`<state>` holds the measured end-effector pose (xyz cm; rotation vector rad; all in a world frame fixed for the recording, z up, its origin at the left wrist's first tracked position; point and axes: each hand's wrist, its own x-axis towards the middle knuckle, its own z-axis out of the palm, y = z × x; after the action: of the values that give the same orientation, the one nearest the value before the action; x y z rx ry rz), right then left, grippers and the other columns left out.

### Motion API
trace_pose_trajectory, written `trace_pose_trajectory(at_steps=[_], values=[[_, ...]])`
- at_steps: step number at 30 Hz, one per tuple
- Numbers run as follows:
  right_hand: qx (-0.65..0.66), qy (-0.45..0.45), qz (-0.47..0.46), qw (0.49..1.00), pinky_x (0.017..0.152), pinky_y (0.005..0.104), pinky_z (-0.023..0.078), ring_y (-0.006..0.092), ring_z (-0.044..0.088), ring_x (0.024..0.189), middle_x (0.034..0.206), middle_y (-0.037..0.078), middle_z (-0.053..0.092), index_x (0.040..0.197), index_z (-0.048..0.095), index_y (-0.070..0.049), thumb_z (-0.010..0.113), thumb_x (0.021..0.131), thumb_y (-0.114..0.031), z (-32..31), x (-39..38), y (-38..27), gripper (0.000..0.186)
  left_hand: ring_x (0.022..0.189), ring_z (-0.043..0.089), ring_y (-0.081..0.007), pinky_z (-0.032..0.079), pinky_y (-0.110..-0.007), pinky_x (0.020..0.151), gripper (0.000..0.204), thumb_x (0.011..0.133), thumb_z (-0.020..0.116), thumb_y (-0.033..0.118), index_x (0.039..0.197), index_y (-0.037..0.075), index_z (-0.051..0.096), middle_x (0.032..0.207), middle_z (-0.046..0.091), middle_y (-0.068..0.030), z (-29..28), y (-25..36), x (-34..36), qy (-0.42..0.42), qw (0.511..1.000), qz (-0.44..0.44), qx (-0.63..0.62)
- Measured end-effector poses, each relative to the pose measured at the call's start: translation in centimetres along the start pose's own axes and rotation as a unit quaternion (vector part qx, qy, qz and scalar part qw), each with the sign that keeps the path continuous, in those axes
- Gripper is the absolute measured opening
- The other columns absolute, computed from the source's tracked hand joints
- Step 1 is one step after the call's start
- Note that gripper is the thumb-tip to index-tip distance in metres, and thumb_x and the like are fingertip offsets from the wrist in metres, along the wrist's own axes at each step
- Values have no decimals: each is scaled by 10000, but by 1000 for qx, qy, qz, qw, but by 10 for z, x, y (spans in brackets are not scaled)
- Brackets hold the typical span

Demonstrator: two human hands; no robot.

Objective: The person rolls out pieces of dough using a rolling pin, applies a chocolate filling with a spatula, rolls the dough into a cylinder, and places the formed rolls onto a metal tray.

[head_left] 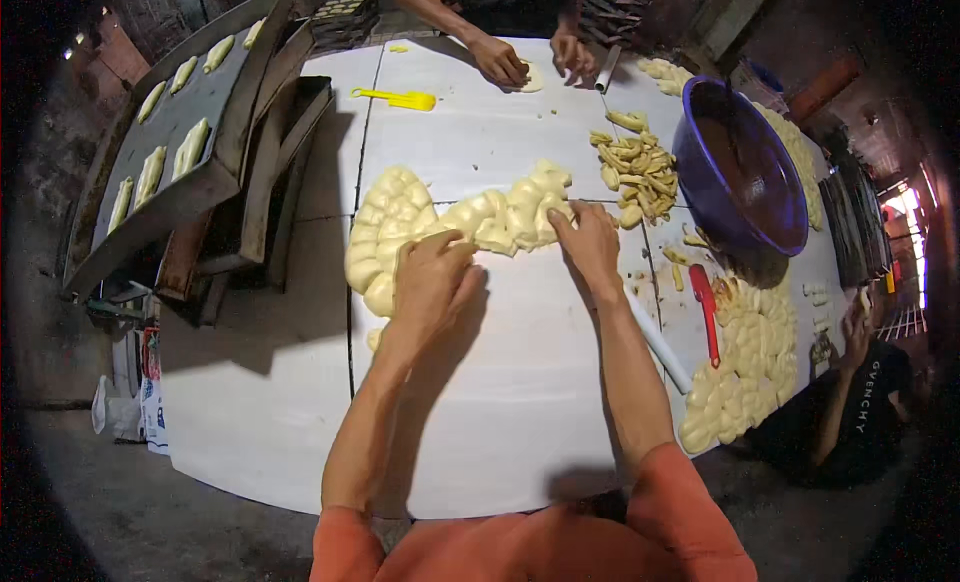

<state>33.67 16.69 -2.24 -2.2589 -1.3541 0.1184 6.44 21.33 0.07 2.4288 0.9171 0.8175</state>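
A strip of joined pale dough pieces (pixel 505 218) lies on the white table in front of me. My left hand (pixel 430 282) has curled fingers at the strip's left end, beside a larger cluster of rounded dough pieces (pixel 385 217). At the strip's right end, my right hand (pixel 590 244) bends its fingers, with the thumb pressed on the dough. A white rod (pixel 658 344) lies to the right of my right forearm. Beyond it is a red-handled tool (pixel 706 317), next to a big spread of dough pieces (pixel 745 357).
Metal trays (pixel 190 207) with shaped dough are stacked at left. A yellow scraper (pixel 405 100) lies near them. At right stands a purple basin (pixel 740 172) beside a pile of dough strips (pixel 635 167). Across the table another person's hands (pixel 500 62) handle dough; someone sits at far right (pixel 845 402).
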Motion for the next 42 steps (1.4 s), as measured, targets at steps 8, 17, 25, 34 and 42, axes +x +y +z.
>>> trace_pose_trajectory(at_steps=[8,17,25,34,42], values=[[122,-114,104,980,881,453,531,386,699,956,984,247,726,1093,687,30,666,806,-337,3,20,-5,467,1273,559,-285,397,-488,1023,335,937,613,161,1264,191,680,1361,620,-105,69,8,77,-55,995,31,75],[119,-141,46,982,895,471,548,408,711,995,1012,282,722,1201,685,10,775,798,-472,-9,23,-15,635,1415,431,-395,325,-597,1123,408,973,576,145,1376,195,608,1497,495,-195,95,10,95,-71,986,42,146],[370,-236,128,889,711,333,559,219,693,797,856,142,697,1021,667,32,680,767,-165,-19,2,23,322,1435,402,-423,276,-650,1157,463,987,592,185,1445,208,530,1514,465,-224,99,-5,95,-95,983,18,153],[618,-125,176,756,793,346,598,194,681,916,1045,93,667,1207,538,-35,729,768,-21,-108,-104,52,479,1376,457,-442,334,-619,1135,421,947,597,170,1368,161,581,1467,499,-237,110,5,94,-6,979,54,197],[679,-167,140,701,975,347,548,230,667,1092,1155,121,668,1489,371,-76,728,817,56,-86,-155,11,772,920,666,-157,540,-298,816,576,874,820,247,1336,-31,619,1130,719,-124,50,120,-28,-177,812,-300,-469]])
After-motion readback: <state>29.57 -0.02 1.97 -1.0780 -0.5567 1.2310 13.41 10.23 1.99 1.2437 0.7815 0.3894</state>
